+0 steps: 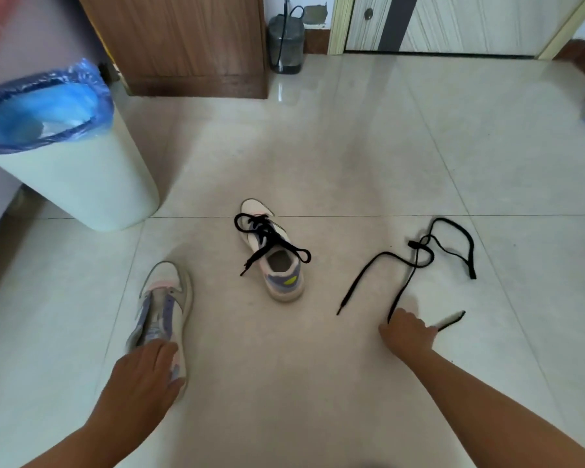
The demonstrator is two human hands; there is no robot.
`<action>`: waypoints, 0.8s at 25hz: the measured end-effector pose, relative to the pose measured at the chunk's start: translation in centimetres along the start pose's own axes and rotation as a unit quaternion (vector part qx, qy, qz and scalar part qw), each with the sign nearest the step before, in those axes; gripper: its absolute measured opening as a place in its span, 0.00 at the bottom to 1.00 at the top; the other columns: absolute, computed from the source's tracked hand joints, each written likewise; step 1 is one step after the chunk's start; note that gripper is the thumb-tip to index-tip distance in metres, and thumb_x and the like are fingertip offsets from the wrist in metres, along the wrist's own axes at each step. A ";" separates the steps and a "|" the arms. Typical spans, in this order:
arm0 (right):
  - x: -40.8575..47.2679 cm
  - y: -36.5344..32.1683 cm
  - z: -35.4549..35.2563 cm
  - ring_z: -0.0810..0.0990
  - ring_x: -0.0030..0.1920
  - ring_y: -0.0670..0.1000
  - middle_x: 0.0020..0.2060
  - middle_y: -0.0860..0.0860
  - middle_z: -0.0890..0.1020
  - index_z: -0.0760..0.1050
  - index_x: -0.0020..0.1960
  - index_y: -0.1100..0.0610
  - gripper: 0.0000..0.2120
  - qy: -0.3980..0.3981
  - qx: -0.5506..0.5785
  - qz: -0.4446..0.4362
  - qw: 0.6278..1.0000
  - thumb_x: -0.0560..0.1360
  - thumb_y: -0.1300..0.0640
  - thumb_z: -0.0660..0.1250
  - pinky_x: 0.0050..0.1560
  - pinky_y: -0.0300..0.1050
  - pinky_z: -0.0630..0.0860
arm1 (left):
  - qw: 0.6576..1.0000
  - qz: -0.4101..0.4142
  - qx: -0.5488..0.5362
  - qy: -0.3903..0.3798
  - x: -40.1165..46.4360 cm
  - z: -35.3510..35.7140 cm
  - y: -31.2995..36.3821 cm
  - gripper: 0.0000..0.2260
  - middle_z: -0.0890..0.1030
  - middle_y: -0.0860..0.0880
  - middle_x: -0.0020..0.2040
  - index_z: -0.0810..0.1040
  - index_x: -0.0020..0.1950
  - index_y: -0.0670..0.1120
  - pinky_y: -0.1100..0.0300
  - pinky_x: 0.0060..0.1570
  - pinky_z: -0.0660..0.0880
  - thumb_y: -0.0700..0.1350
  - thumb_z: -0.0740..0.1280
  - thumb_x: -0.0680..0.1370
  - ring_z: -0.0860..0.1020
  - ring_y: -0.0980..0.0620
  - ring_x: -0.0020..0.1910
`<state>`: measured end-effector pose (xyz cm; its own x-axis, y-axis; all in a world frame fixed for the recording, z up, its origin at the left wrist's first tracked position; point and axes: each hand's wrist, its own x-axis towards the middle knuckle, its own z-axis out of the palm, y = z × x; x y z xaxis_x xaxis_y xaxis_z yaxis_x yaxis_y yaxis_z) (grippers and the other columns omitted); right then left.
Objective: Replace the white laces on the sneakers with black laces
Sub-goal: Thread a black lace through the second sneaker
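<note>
Two beige sneakers with purple and pink panels stand on the tiled floor. The middle sneaker (pixel 277 261) carries a black lace tied in a bow. No lace shows on the left sneaker (pixel 164 302); my left hand (pixel 146 369) grips its heel. A loose black lace (pixel 419 258) lies tangled on the floor at the right. My right hand (pixel 407 334) pinches that lace near one end, with the tip sticking out to the right of my fingers.
A pale bin (pixel 71 177) lined with a blue bag (pixel 48 106) stands at the left. A wooden cabinet (pixel 183 42), a small dark bin (pixel 286 42) and a closed door (pixel 453 21) line the far side.
</note>
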<state>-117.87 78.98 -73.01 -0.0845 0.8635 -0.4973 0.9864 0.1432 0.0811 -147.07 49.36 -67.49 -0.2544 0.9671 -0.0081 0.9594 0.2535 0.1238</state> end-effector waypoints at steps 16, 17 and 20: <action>-15.0 -10.1 -14.7 0.55 0.23 0.44 0.24 0.47 0.61 0.73 0.43 0.59 0.18 -0.306 0.472 -0.299 0.771 0.70 0.43 0.65 0.23 0.35 0.53 | 0.781 -0.132 -0.580 -0.191 3.1 -12.8 0.2 0.18 0.67 0.46 0.26 0.76 0.30 0.50 0.62 0.34 0.75 0.48 0.59 0.80 0.68 0.52 0.25; -13.6 -9.3 -14.7 0.55 0.23 0.44 0.24 0.48 0.61 0.73 0.42 0.60 0.23 -0.293 0.498 -0.278 0.767 0.66 0.39 0.69 0.22 0.35 0.54 | 0.771 -0.164 -0.598 -0.142 3.0 -13.4 -1.7 0.19 0.64 0.47 0.26 0.76 0.30 0.49 0.59 0.36 0.77 0.47 0.59 0.80 0.66 0.51 0.25; -10.9 -7.0 -14.9 0.60 0.25 0.48 0.26 0.52 0.65 0.73 0.38 0.59 0.26 -0.358 0.479 -0.241 0.765 0.58 0.38 0.76 0.24 0.38 0.64 | 0.808 -0.203 -0.545 -0.093 2.5 -14.5 -6.0 0.13 0.65 0.48 0.27 0.79 0.36 0.48 0.57 0.35 0.76 0.44 0.62 0.80 0.67 0.53 0.25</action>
<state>-125.98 75.75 -55.30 -0.7098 0.2865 -0.6435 0.5454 -0.3546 -0.7595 -155.24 49.87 -53.91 -0.4022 0.8215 -0.4043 0.0991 0.4780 0.8728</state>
